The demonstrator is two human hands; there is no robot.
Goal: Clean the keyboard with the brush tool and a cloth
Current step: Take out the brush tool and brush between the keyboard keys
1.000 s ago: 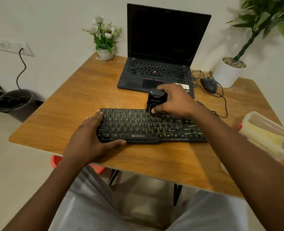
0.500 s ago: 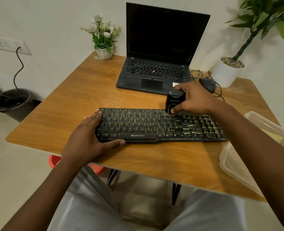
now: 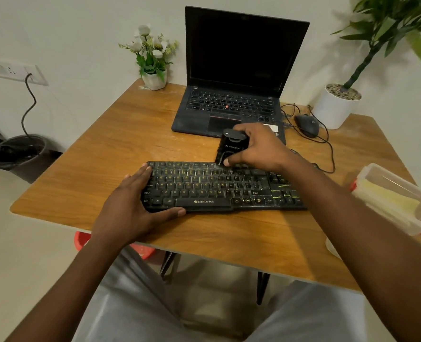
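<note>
Found the keyboard (image 3: 204, 188) lying flat on the near half of the wooden table (image 3: 105, 149), long side toward the near edge, keys dusty and streaked yellow-green toward the right end. Saw the brush tool (image 3: 231, 146), black and blocky, standing upright at the keyboard's far edge, right of the middle, lower end touching the top row of keys. Noted the right hand (image 3: 258, 149) wrapped round it from the right, fingers curled over the top, thumb low on the front face. Noted the left hand (image 3: 130, 206) laid flat on the keyboard's left end, fingers straight across the keys, thumb stretched along the front edge, grasping nothing.

Beyond the brush tool, spotted an open laptop (image 3: 229, 104) with a dark screen, and to its right a black mouse (image 3: 306, 124) among loose cables. At the table's right edge, made out a clear plastic box (image 3: 377, 172) holding a pale yellow sheet (image 3: 387, 197), possibly cloth, though too blurred to say. Marked a small flower pot (image 3: 154, 80) at the far left corner and a larger white plant pot (image 3: 335, 107) at the far right. Glimpsed a dark bin (image 3: 17, 151) on the floor to the left.
</note>
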